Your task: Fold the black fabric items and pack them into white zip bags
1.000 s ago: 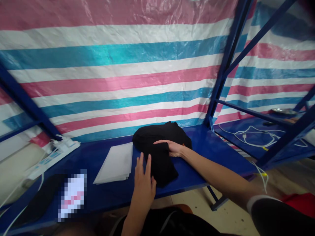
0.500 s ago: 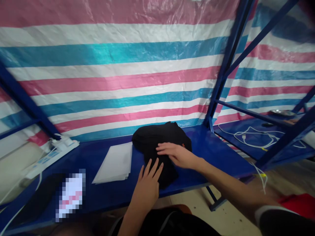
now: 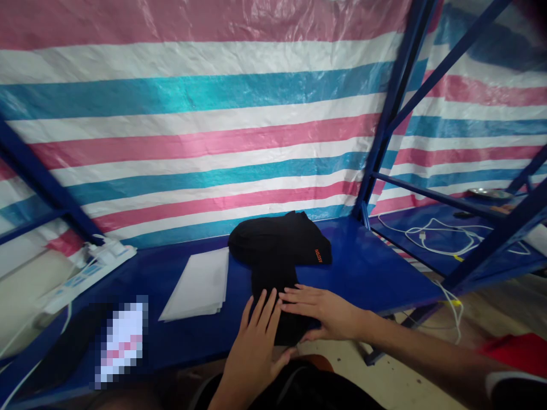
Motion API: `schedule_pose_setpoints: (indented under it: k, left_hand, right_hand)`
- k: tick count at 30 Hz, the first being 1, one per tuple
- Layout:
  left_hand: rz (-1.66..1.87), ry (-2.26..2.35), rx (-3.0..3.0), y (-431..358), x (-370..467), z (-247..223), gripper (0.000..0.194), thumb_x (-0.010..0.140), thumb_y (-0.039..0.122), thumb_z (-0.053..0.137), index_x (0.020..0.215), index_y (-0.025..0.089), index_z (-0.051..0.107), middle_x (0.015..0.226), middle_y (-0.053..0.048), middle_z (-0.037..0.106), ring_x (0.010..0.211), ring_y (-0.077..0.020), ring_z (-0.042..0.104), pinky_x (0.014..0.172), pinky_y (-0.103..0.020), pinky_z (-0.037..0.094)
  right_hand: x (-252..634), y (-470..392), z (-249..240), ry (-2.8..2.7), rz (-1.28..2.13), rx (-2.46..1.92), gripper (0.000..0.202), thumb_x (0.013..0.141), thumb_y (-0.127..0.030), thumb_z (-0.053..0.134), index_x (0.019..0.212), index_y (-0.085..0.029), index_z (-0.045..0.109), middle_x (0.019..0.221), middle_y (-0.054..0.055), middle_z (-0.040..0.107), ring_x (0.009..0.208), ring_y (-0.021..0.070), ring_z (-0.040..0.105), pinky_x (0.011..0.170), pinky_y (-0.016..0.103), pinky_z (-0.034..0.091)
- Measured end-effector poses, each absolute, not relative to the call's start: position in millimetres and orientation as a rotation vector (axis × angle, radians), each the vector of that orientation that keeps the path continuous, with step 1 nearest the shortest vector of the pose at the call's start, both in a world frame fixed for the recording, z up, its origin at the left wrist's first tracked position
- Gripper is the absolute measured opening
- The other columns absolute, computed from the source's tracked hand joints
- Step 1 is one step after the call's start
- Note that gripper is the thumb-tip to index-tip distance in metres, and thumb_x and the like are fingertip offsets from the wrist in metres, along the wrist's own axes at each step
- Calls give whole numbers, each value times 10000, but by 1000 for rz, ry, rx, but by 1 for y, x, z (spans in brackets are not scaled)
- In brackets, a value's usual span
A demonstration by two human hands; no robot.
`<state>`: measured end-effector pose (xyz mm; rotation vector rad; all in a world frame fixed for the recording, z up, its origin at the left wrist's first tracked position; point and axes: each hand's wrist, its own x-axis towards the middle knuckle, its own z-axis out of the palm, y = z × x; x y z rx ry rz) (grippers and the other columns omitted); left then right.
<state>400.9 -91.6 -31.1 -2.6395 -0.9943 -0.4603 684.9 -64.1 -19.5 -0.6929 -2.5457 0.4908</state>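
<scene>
A black garment (image 3: pixel 280 245) with small orange lettering lies on the blue table, its narrower part hanging toward the near edge. I cannot tell what kind of garment it is. My left hand (image 3: pixel 255 336) rests on its near left part, fingers stretched out and spread, thumb by the near edge. Close beside it, my right hand (image 3: pixel 325 313) lies over the near right part with fingers extended, its thumb low at the cloth's edge. Both hands press on top of the cloth; what lies under their palms is hidden.
White papers (image 3: pixel 199 283) lie left of the garment. A white power strip (image 3: pixel 92 273) and a blurred-out bright item (image 3: pixel 122 341) are farther left. Blue frame posts (image 3: pixel 380 125) stand at both sides of the table (image 3: pixel 363 273). White cables (image 3: pixel 448 236) lie coiled at right.
My right hand has slid from the middle of the garment toward me, beside the left, uncovering the orange lettering. My left hand has shifted slightly nearer, and the cloth's near end sits lower.
</scene>
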Motion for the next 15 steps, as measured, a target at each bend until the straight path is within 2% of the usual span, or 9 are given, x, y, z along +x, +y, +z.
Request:
schedule_pose_setpoints:
  k: [3, 5, 7, 11, 13, 15]
  left_hand:
    - [-448, -968, -2618, -96, 396, -34, 708, 977, 263, 634, 1648, 189, 421, 1729, -93, 429, 1601, -311, 380, 1264, -535, 368]
    - [-463, -946, -2626, -98, 393, -32, 697, 953, 175, 624, 1628, 208, 454, 1692, -74, 493, 1572, -295, 430, 1268, -520, 371]
    - [-476, -925, -2644, -98, 391, -26, 685, 932, 148, 632, 1600, 206, 494, 1660, -77, 536, 1563, -309, 444, 1296, -542, 335]
    - [-465, -825, -2743, -90, 390, -7, 599, 930, 154, 652, 1522, 209, 582, 1589, -75, 612, 1628, -360, 323, 1350, -644, 191]
    - [-451, -803, -2824, -84, 389, 1, 531, 960, 170, 642, 1488, 213, 608, 1522, -71, 669, 1616, -345, 356, 1353, -652, 186]
    - [-449, -830, -2907, -78, 389, 7, 457, 1008, 196, 609, 1463, 222, 627, 1456, -69, 714, 1561, -310, 462, 1347, -620, 244]
  right_hand:
    - [684, -72, -23, -2510, 452, -696, 775, 998, -443, 748, 1681, -327, 401, 1667, 114, 512, 1579, 295, 435, 1342, 547, 251]
    - [683, -77, -22, -2522, 404, -712, 705, 1026, -374, 692, 1672, -312, 419, 1646, 112, 541, 1578, 287, 435, 1340, 566, 230]
    - [682, -81, -20, -2539, 341, -752, 661, 1038, -308, 638, 1665, -302, 428, 1622, 113, 570, 1574, 289, 439, 1336, 609, 172]
    - [679, -83, -13, -2553, 228, -781, 598, 1024, -267, 624, 1611, -276, 508, 1535, 103, 657, 1609, 328, 358, 1324, 674, 24]
    - [678, -79, -8, -2561, 195, -744, 539, 1019, -287, 639, 1554, -249, 578, 1469, 102, 707, 1646, 339, 263, 1334, 656, 30]
    - [677, -73, -3, -2586, 195, -694, 467, 1038, -314, 626, 1495, -216, 632, 1391, 115, 747, 1655, 334, 237, 1345, 622, 87]
